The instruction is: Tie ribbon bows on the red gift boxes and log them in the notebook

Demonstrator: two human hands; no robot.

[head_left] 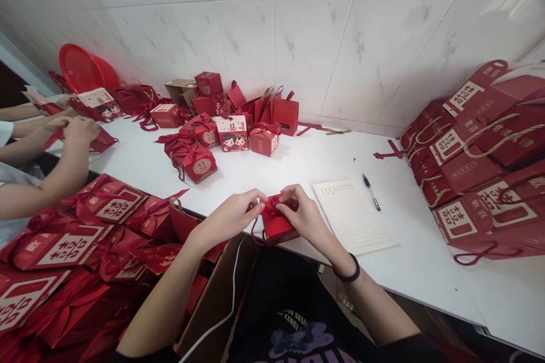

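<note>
A small red gift box (277,224) with a red ribbon on top sits at the near edge of the white table (323,164). My left hand (232,214) pinches the ribbon at the box's left top side. My right hand (303,210) pinches the ribbon from the right, fingers curled over the lid. A thin red cord hangs down from the box over the table edge. A black band circles my right wrist.
A lined paper sheet (354,214) and a black pen (371,191) lie right of the box. Several finished red boxes (213,130) stand near the wall. Red gift bags (477,153) pile at right and bottom left (63,249). Another person's arms (55,170) work at left, near a red basin (83,68).
</note>
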